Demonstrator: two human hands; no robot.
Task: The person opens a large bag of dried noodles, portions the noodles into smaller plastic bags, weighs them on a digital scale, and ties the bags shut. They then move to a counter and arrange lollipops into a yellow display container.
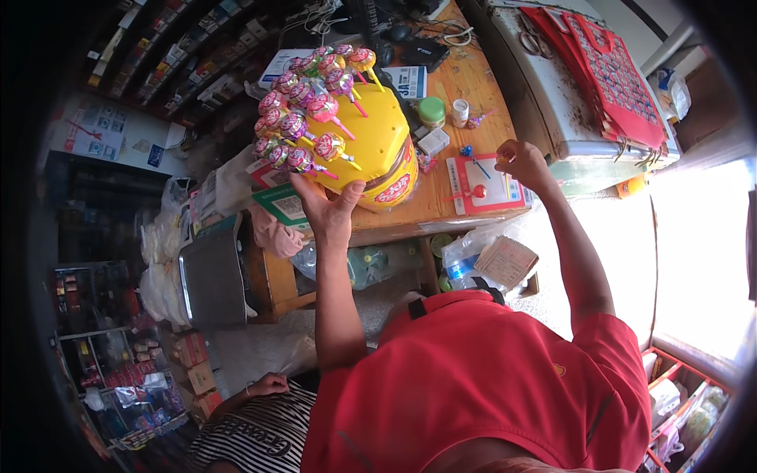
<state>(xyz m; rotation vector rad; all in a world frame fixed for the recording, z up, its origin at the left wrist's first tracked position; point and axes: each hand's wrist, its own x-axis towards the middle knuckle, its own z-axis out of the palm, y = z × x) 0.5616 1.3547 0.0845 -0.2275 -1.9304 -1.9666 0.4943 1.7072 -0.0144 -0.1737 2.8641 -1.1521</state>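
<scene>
A yellow plastic lollipop tub [371, 133] stands tilted on the wooden table [479, 65], with many wrapped lollipops [322, 109] stuck in its holed top. My left hand [331, 207] grips its near left edge, thumb on the rim, the fingertips partly hidden by lollipops. To the right, my right hand [523, 164] pinches a small wrapped lollipop [507, 184] by its head, its yellow stick pointing down. Beneath that hand lies a red-edged card [470, 206]. A blue-wrapped lollipop [467, 151] and a red lollipop [479, 191] rest on the card; a purple lollipop [473, 123] lies farther back.
A green-lidded jar [432, 111], a white bottle [460, 112] and a small white box [433, 142] stand beside the tub. Scissors [534, 40] and red bags [615, 88] lie on a white cabinet at right. A person in striped clothing [260, 428] is at lower left.
</scene>
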